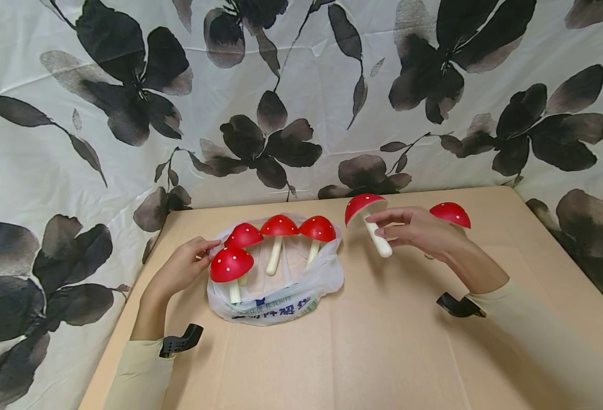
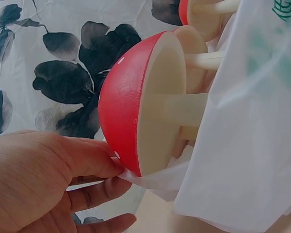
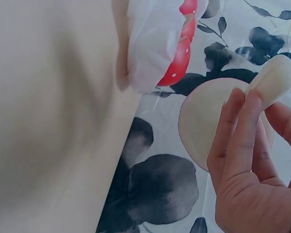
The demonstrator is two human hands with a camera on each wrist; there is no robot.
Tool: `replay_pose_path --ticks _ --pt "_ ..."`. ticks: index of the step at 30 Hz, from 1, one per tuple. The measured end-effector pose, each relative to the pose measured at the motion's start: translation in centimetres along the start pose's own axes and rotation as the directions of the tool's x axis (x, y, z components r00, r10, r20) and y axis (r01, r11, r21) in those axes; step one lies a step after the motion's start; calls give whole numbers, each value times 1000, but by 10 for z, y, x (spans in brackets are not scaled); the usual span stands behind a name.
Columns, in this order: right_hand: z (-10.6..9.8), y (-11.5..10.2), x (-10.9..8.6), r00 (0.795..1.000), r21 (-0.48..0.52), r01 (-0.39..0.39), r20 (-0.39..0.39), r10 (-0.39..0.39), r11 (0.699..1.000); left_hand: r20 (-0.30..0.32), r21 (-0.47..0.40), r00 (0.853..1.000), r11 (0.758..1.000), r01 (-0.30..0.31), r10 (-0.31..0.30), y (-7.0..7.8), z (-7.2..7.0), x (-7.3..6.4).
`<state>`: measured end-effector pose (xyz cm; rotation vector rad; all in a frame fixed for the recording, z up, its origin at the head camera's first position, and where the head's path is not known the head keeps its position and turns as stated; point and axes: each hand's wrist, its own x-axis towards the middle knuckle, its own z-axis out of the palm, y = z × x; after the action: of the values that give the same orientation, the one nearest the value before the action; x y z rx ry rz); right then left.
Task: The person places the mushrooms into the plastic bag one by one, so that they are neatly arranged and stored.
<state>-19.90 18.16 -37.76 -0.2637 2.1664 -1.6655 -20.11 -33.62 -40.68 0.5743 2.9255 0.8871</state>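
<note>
My right hand holds a toy mushroom with a white-dotted red cap by its pale stem, tilted above the table to the right of the bag. In the right wrist view, fingers and thumb pinch that stem. A white plastic bag with printed lettering lies open around several similar mushrooms. At the bag's left edge, my left hand pinches its rim between thumb and finger. The left wrist view shows those fingertips right beside the nearest mushroom cap.
Another red-capped mushroom stands behind my right hand, partly hidden by it. Everything is on a light wooden table. A white cloth with dark flowers hangs behind the table's far edge.
</note>
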Motion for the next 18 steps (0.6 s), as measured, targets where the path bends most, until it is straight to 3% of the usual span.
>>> replay_pose_path --ticks 18 --pt "35 -20 25 995 -44 96 -15 -97 994 10 0 1000 1000 6 -6 0 0 -3"
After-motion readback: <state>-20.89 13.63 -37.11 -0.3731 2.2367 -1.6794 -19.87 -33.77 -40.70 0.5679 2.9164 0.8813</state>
